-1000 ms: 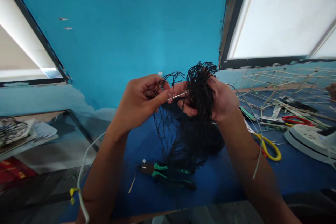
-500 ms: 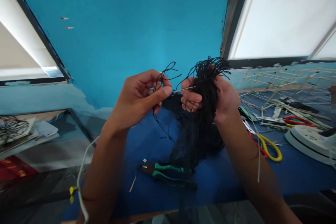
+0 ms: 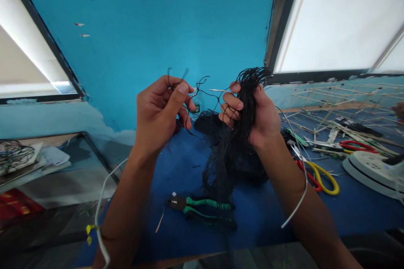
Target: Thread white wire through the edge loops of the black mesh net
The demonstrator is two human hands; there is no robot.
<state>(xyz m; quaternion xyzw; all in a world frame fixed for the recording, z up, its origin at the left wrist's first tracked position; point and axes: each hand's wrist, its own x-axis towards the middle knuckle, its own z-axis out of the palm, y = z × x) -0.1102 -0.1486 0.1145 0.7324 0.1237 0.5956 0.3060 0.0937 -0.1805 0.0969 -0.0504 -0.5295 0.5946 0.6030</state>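
Head view: both hands raised over the desk, in front of the blue wall. Net, black, is held up between them, its lower part hanging down and heaped on the desk.

Right hand: closed around a thick gathered bunch of the net; cut-looking strand ends fan out above the fist. Wire tip, pale and thin, sticks out of the bunch beside the fingers, pointing toward the left hand; apart from it.

Left hand: thumb and fingers pinched narrow on a few net strands, loose ends rising above the fingertips. Open mesh spans the gap between the two hands.

Cable, pale, curves from behind the right hand across the forearm; cannot tell whether it and the wire tip are one piece.

Desk: pliers, black and green, lie near the foot of the net, nose to the left. Scissors, one handle loop yellow, one red, lie beside the right forearm. Bottle, clear, stands behind the mesh near the wall. Stick frame at far right, under the window.
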